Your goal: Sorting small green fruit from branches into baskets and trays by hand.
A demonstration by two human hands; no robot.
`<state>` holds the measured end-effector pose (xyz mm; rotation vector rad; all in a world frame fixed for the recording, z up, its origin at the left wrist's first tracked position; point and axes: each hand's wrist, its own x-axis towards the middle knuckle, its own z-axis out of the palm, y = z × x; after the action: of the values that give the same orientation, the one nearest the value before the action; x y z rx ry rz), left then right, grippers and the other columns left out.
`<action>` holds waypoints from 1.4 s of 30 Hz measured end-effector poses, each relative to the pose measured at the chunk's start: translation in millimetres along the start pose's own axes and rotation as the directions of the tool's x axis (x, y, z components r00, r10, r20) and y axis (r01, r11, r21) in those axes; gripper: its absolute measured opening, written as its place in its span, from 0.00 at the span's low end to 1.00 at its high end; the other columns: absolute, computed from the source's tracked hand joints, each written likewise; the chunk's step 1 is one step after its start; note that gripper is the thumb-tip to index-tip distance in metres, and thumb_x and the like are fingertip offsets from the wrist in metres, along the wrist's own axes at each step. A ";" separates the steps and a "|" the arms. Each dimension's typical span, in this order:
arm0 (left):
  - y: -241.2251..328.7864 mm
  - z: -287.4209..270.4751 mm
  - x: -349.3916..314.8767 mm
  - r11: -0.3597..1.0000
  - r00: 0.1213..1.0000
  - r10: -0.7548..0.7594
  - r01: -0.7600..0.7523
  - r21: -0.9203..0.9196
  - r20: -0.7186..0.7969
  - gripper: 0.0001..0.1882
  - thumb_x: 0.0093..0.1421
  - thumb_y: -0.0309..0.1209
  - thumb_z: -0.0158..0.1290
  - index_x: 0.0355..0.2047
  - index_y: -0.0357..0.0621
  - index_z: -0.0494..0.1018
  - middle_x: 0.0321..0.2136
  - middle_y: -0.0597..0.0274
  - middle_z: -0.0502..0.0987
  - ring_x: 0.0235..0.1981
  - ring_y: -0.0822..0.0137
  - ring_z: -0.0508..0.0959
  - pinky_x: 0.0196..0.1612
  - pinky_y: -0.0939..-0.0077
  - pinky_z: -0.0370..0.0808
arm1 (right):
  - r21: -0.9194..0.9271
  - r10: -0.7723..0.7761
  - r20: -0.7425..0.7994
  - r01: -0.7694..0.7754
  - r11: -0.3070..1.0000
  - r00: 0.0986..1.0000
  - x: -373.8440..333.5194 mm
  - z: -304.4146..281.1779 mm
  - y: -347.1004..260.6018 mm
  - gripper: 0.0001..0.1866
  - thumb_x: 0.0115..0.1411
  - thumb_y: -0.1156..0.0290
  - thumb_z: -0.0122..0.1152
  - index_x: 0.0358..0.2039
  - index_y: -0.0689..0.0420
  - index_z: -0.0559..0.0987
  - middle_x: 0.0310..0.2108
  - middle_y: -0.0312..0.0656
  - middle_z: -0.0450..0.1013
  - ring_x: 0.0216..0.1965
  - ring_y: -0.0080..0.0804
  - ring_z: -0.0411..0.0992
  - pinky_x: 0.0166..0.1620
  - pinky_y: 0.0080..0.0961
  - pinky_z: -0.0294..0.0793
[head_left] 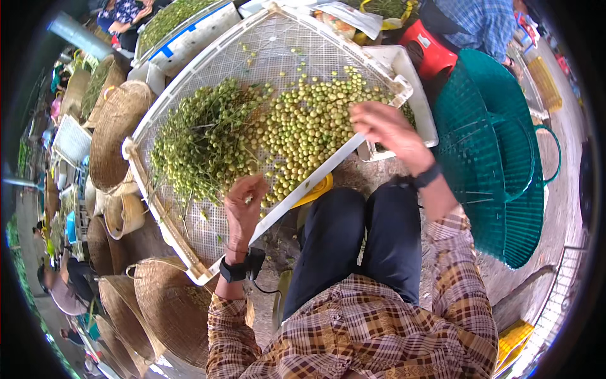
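Lying on the white plastic-mesh tray [328, 168], round yellow-green fruits [309, 114] and stemmed green clusters [202, 132] are observed, the left hand [245, 201] and right hand [392, 131] being held by its near edge, fingers curled, any pinched item indeterminable.

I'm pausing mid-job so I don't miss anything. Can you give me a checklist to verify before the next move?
1. Both hands in view: ok; the left hand is by the bunch of stems, the right hand near the tray's right corner.
2. Hands empty: cannot tell; curled fingers may hide something small.
3. Loose fruit inside the tray: ok for the main heap.
4. Stems and loose fruit fully apart: not ok; they meet mid-tray.
5. Green basket clear of the right hand: ok; a gap shows.
6. Tray firmly supported: cannot tell; what bears it is mostly hidden.
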<state>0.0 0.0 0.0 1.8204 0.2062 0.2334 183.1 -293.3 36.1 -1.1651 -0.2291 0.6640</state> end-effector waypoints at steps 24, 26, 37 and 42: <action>-39.3 -42.3 -16.7 0.903 0.774 -0.416 0.413 -0.118 -0.477 0.36 0.56 0.40 0.56 0.53 0.23 0.56 0.32 0.51 0.75 0.30 0.70 0.74 0.27 0.77 0.71 | -0.576 -0.345 -0.575 -0.067 0.815 0.742 -7.0 -196.6 75.4 0.21 0.62 0.65 0.52 0.51 0.65 0.69 0.44 0.47 0.70 0.39 0.30 0.74 0.28 0.16 0.76; -41.6 -36.1 -9.5 0.904 0.798 -0.417 0.313 -0.293 -0.436 0.35 0.55 0.40 0.58 0.51 0.24 0.56 0.29 0.53 0.74 0.28 0.72 0.73 0.25 0.79 0.70 | -0.617 -0.339 -0.555 -0.102 0.781 0.759 -6.9 -175.1 62.0 0.19 0.62 0.63 0.53 0.47 0.64 0.73 0.41 0.45 0.72 0.38 0.27 0.74 0.25 0.15 0.74; 53.7 -42.9 -13.5 0.640 0.890 -0.378 0.051 -0.766 -0.257 0.18 0.63 0.42 0.47 0.42 0.40 0.67 0.17 0.77 0.52 0.14 0.83 0.52 0.16 0.86 0.48 | -0.787 -0.651 0.108 0.465 0.406 0.751 21.8 -16.7 -2.1 0.09 0.62 0.74 0.51 0.42 0.59 0.75 0.34 0.38 0.73 0.24 0.19 0.70 0.21 0.13 0.65; 91.2 -40.1 -9.9 0.748 0.925 -0.292 0.063 -0.661 -0.242 0.22 0.64 0.45 0.46 0.46 0.37 0.67 0.17 0.77 0.50 0.14 0.83 0.51 0.15 0.86 0.48 | -0.724 -0.550 0.317 0.572 0.386 0.773 52.0 62.8 -3.2 0.05 0.58 0.78 0.54 0.36 0.61 0.75 0.33 0.40 0.70 0.31 0.27 0.71 0.29 0.21 0.70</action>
<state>-18.6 11.3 97.7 1.0472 0.4783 0.4193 194.2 -214.8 55.3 -1.8065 -0.9965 -0.1119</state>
